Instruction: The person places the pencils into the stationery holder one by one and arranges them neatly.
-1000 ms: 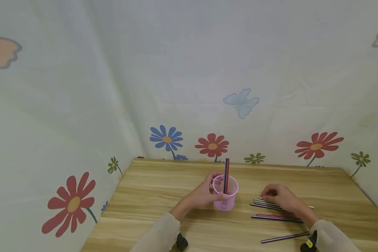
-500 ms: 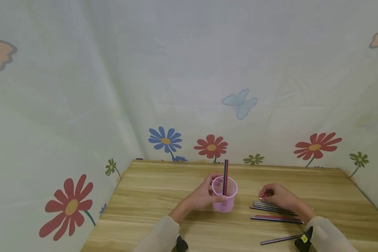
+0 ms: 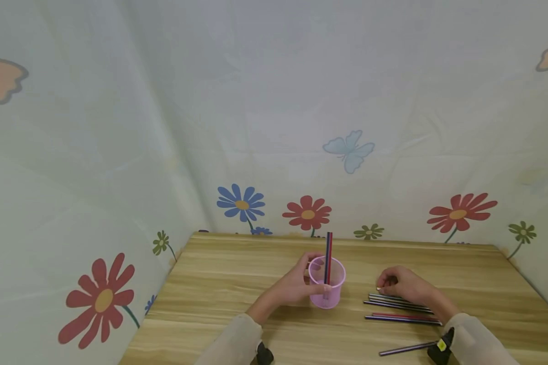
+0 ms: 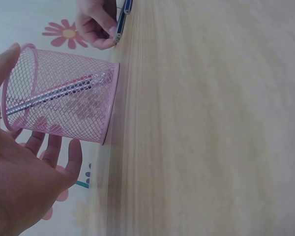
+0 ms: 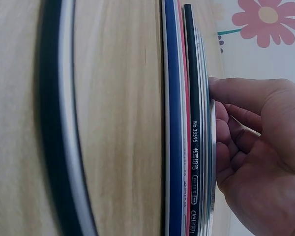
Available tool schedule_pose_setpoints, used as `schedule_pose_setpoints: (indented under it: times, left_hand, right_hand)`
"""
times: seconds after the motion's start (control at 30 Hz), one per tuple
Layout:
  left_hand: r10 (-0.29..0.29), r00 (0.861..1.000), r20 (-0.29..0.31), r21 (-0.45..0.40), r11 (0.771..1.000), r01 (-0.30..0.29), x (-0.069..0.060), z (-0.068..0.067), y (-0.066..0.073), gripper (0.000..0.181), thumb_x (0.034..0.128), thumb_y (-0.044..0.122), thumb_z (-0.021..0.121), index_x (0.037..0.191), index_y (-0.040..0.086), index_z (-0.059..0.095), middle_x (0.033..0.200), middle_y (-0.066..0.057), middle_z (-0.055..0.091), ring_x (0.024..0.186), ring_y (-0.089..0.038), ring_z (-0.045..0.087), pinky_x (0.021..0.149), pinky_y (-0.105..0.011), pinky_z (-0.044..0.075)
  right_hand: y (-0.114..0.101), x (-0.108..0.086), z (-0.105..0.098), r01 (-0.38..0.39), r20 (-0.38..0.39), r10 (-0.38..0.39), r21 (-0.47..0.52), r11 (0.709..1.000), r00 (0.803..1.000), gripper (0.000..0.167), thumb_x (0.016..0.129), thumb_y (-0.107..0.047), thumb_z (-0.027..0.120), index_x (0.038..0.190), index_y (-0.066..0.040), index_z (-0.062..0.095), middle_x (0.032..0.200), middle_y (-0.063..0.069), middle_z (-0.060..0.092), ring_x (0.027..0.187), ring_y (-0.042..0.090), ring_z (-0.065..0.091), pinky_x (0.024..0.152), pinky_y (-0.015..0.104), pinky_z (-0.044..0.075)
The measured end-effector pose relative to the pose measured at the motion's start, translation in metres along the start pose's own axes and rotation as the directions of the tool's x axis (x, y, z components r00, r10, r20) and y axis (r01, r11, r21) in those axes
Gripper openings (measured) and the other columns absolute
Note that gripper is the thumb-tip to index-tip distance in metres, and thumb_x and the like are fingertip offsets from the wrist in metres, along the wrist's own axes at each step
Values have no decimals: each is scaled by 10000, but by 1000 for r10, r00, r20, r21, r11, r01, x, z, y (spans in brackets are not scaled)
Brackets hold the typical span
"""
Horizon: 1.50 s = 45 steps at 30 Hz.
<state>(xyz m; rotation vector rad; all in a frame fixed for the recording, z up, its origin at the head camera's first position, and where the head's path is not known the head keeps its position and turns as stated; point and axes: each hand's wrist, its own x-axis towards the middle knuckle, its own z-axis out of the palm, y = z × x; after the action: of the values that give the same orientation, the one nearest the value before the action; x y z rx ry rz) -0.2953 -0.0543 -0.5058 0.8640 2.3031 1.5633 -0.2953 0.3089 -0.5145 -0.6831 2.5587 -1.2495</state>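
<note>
A pink mesh pencil cup (image 3: 331,296) stands upright on the table, with a dark blue and a red pencil (image 3: 328,258) leaning inside it. My left hand (image 3: 299,281) holds the cup from its left side, thumb in front and fingers behind; the left wrist view shows the cup (image 4: 64,93) between thumb and fingers. To the right, my right hand (image 3: 406,284) pinches the end of a pencil (image 5: 212,162) at the far side of a row of pencils (image 3: 395,302). Most of that pencil is hidden by the hand in the head view.
A red and dark blue pair of pencils (image 3: 402,318) lies nearer than the row. Closer still is a single dark pencil (image 3: 406,349), partly under the right wrist's camera (image 3: 440,347). Behind the wooden table (image 3: 219,274) hangs a pale cloth (image 3: 274,101) printed with flowers and butterflies.
My right hand has shifted slightly left, its fingertips now closed at a pencil's end. The left hand and the cup keep their place; the head view moved a little.
</note>
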Motion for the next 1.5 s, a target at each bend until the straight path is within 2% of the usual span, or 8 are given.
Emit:
schedule_pose_setpoints:
  times: [0.27,0.43,0.73,0.97,1.27,1.5]
  left_hand:
    - [-14,1000,0,37,999,14,0,0,-1,872,946,376,802,1617,180,282,1554,8,441,1335,-267,548,1042,-326,504]
    - [-13,1000,-1,27,1000,13,0,0,-1,875,941,373,808,1614,169,287,1549,-5,447,1327,-289,559,1047,-335,507]
    - [-10,1000,0,17,1000,10,-1,1,-2,869,943,346,809,1613,153,290,1548,-11,446,1339,-284,544,1049,-331,507]
    - [-5,1000,-4,0,1000,5,-1,2,0,827,945,334,811,1593,201,314,1550,-9,448,1351,-287,532,1047,-344,508]
    - [9,1000,0,6,1000,-9,0,1,1,829,957,313,796,1599,132,303,1546,-18,451,1341,-281,534,1048,-344,507]
    - [18,1000,4,-1,1000,-18,-1,0,1,841,955,302,794,1602,108,293,1557,-44,439,1336,-272,525,1046,-338,501]
  right_hand:
    - [2,0,1,23,-23,-24,-55,998,999,54,960,-35,757,967,-30,704,878,22,638,767,89,542,659,240,464]
    - [1,-2,0,34,-23,-36,-59,998,999,57,972,-57,753,961,-38,701,869,9,639,760,87,548,652,242,469]
    - [-2,-6,2,-1,-25,0,-37,999,1000,108,989,-79,742,983,13,687,896,31,642,787,97,558,672,245,479]
    - [-2,-8,0,18,-37,-19,-40,999,999,92,984,-65,735,992,12,687,912,35,656,797,90,557,686,249,477]
    - [-3,-9,-4,21,-51,-21,-15,1000,998,89,996,-75,716,1016,4,682,939,61,654,838,117,577,716,253,491]
    - [-8,-2,-11,-50,-93,49,-5,999,994,74,1012,-60,693,1057,-16,654,1001,89,639,902,211,578,743,286,510]
